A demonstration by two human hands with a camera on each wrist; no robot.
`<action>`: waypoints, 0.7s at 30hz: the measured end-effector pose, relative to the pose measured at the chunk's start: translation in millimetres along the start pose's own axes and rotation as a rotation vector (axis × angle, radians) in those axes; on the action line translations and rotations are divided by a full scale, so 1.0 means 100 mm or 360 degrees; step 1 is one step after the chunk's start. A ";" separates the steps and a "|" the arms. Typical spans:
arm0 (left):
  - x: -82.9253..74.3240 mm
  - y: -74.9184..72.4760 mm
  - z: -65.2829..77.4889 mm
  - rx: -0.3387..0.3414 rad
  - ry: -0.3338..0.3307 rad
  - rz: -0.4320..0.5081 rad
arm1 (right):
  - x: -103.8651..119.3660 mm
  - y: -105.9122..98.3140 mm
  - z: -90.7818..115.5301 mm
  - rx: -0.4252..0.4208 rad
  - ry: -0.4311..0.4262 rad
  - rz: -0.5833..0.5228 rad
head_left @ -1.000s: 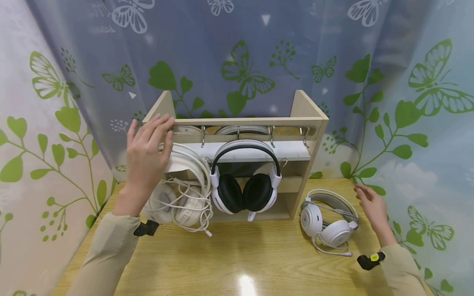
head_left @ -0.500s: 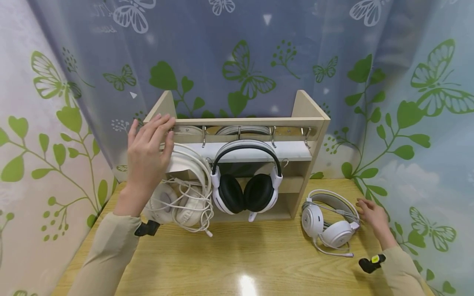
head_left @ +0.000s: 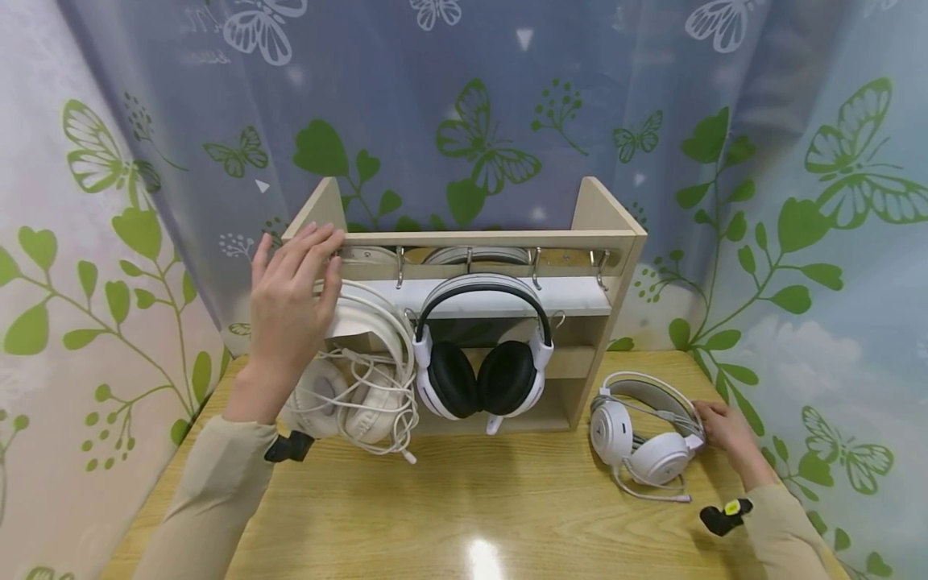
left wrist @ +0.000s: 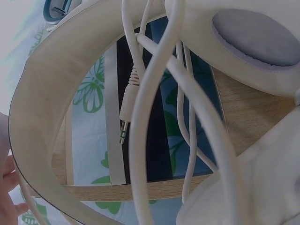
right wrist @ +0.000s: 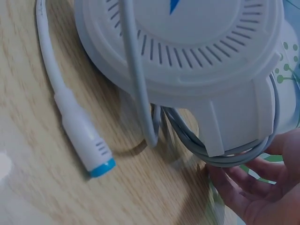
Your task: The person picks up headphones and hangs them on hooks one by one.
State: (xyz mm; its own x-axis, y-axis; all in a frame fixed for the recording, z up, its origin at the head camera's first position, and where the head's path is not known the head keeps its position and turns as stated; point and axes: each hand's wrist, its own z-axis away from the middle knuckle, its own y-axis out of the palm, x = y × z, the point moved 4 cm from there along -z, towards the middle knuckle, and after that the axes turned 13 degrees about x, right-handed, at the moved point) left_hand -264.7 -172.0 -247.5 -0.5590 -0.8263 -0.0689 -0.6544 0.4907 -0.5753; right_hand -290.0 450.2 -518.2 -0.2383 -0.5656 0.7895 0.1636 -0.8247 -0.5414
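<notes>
My left hand (head_left: 290,298) rests on the top left edge of a wooden rack (head_left: 478,238), its fingers laid over the rail. Below it hangs a cream headset (head_left: 373,403) with its white cable looped loosely around it; a jack plug (left wrist: 126,105) dangles in the left wrist view. Beside it, a white headset with black ear pads (head_left: 482,346) hangs in the rack's middle. On the table at the right lies another white headset (head_left: 645,439), wrapped with grey cable (right wrist: 211,159). My right hand (head_left: 725,435) grips its right side; the right wrist view shows curled fingers at the cable loops, the thumb partly hidden.
Metal hooks (head_left: 535,267) line the rack's front rail. The wooden table (head_left: 464,499) extends in front. A patterned curtain (head_left: 507,105) hangs close behind and along both sides. A microphone boom (right wrist: 84,133) sticks out from the lying headset.
My right hand has come down and to the left, from beside the lying headset to contact with its right side. The left hand and the headsets have stayed in place.
</notes>
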 end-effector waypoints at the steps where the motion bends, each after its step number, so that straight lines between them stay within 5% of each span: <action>1: 0.00 0.00 0.00 0.0000 0.0000 -0.0001 | 0.00 0.00 0.00 -0.0001 -0.0001 -0.0004; 21: 0.00 0.00 -0.01 -0.0004 -0.0008 -0.0002 | 0.11 0.02 0.05 0.0088 0.0015 -0.0061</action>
State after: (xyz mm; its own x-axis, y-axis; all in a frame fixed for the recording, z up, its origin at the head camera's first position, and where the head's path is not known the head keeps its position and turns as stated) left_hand -265.0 -171.3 -247.2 -0.5557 -0.8282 -0.0725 -0.6562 0.4905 -0.5734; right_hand -287.5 441.9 -509.0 -0.2543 -0.5338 0.8065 0.2066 -0.8446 -0.4939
